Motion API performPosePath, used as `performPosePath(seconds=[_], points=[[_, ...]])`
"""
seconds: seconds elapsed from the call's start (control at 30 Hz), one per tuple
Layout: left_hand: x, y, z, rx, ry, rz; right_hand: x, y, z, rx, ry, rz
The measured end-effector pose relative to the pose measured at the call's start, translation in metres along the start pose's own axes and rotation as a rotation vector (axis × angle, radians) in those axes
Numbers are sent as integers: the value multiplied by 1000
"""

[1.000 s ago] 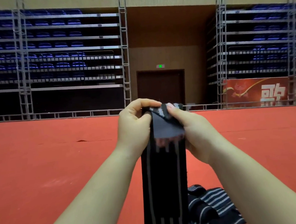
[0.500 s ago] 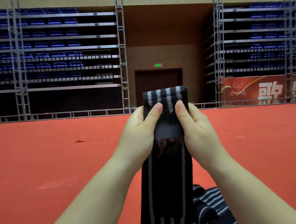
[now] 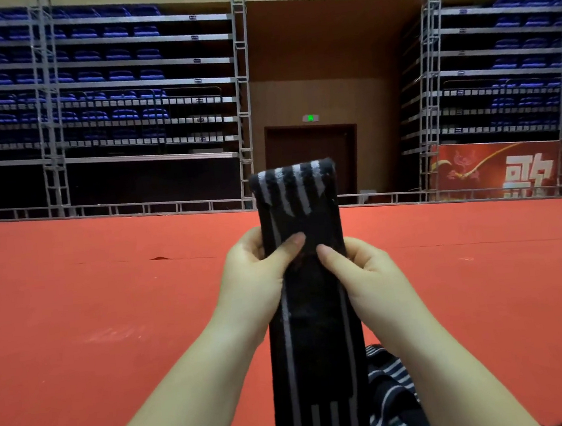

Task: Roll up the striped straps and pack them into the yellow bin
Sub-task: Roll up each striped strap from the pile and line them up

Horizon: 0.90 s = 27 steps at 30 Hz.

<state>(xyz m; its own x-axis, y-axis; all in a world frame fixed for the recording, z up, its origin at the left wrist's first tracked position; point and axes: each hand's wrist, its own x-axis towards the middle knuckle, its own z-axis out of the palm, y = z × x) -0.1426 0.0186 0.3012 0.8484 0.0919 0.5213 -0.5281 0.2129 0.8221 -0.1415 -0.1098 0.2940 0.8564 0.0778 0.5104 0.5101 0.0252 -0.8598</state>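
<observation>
A black strap with grey stripes (image 3: 311,313) hangs upright in front of me, held in the air. Its top end (image 3: 293,191) stands above my fingers and is folded over, stripes showing. My left hand (image 3: 255,284) pinches the strap's left edge, thumb on the front. My right hand (image 3: 368,276) pinches the right edge at the same height. The strap's lower part runs down out of view between my forearms. More striped strap (image 3: 393,394) lies heaped on the floor at the bottom, partly hidden by my right forearm. No yellow bin is in view.
Red carpet (image 3: 111,315) stretches ahead to a low metal rail (image 3: 135,208). Behind it rise folded blue seating stands on metal frames, a dark door (image 3: 312,161) in a brown wall and a red banner (image 3: 509,170) at the right.
The strap's folded top end has risen above my hands and unrolled upward. Both hands have slid lower on the strap and moved down in view.
</observation>
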Motion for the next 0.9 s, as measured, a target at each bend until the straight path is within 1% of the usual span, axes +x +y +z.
performPosePath(seconds=[0.03, 0.13, 0.17, 0.23, 0.37, 0.43, 0.47, 0.53, 0.57, 0.6, 0.63, 0.67, 0.73, 0.77, 0.8, 0.83, 0.87, 0.9], points=[[0, -1, -1, 0, -10, -7, 0, 0, 0, 5, 24, -14], [0, -2, -1, -55, -124, -80, 0, 2, -1, 3, 83, -72], [-1, -1, 0, -87, -143, -105, -1, 1, 0, 25, 74, -62], [-2, 0, 1, -130, -119, -97, -3, -1, 1, 84, 36, -5], [-6, 10, 5, -84, -46, 80, -8, -9, 0, 241, -9, 229], [-4, 12, 3, -13, -45, 211, -7, -10, -3, 376, -38, 286], [-1, 9, 1, 36, -40, 273, -6, -12, -4, 434, -87, 309], [5, 3, -5, 218, -66, 424, -8, -13, -6, 404, -209, 301], [7, 1, -5, 308, -90, 481, -9, -13, -5, 350, -237, 265], [6, 0, -5, 348, -99, 503, -9, -12, -5, 300, -231, 213], [6, 0, -4, 313, -119, 476, -9, -11, -4, 268, -206, 153], [4, 3, -2, 192, -141, 387, -9, -10, -2, 250, -166, 98], [1, 11, 1, -110, -163, 89, -9, -8, 0, 195, -62, -19], [0, 13, 1, -192, -205, -31, -9, -6, 0, 135, 5, -93], [-4, 15, 0, -220, -275, -123, -9, -6, 1, 69, 76, -171], [-8, 14, -1, -198, -353, -184, -9, -7, 1, 22, 140, -242], [-13, 10, -1, -141, -405, -214, -9, -7, 0, 4, 188, -301], [-17, 3, -1, -19, -423, -189, -9, -7, -1, 1, 217, -348]])
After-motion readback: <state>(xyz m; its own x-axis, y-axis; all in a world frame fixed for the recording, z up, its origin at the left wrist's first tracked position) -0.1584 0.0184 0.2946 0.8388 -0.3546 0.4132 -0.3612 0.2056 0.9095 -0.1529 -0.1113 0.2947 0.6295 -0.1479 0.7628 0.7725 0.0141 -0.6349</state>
